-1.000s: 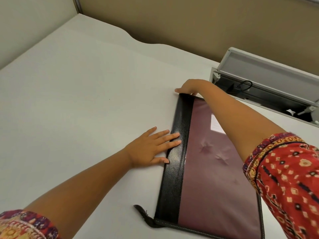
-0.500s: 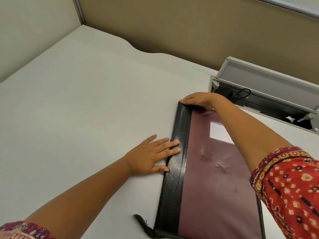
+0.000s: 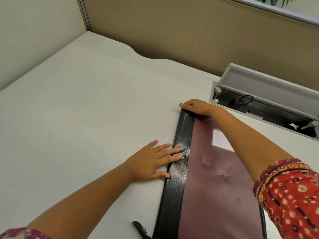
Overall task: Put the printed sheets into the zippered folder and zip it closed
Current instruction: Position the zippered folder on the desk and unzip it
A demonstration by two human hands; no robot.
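Observation:
The zippered folder (image 3: 212, 187) lies flat on the white desk (image 3: 86, 118), with a black leather band down its left side and a maroon see-through cover. A white lined sheet (image 3: 220, 140) shows through the cover near the far end. My left hand (image 3: 151, 163) rests flat with spread fingers, its fingertips pressing the black band's left edge. My right hand (image 3: 196, 106) is curled over the folder's far left corner, fingers closed on that edge. Whatever it pinches there is hidden. A black strap (image 3: 140, 228) sticks out at the near left corner.
An open cable trough (image 3: 259, 107) with a raised grey lid (image 3: 269, 83) is set into the desk at the right, just beyond my right hand. Tan partition walls (image 3: 189, 28) close the desk at the back and left.
My right hand has stayed at the folder's far corner and curled tighter onto the edge. My left hand keeps pressing the band. The view has tilted slightly upward.

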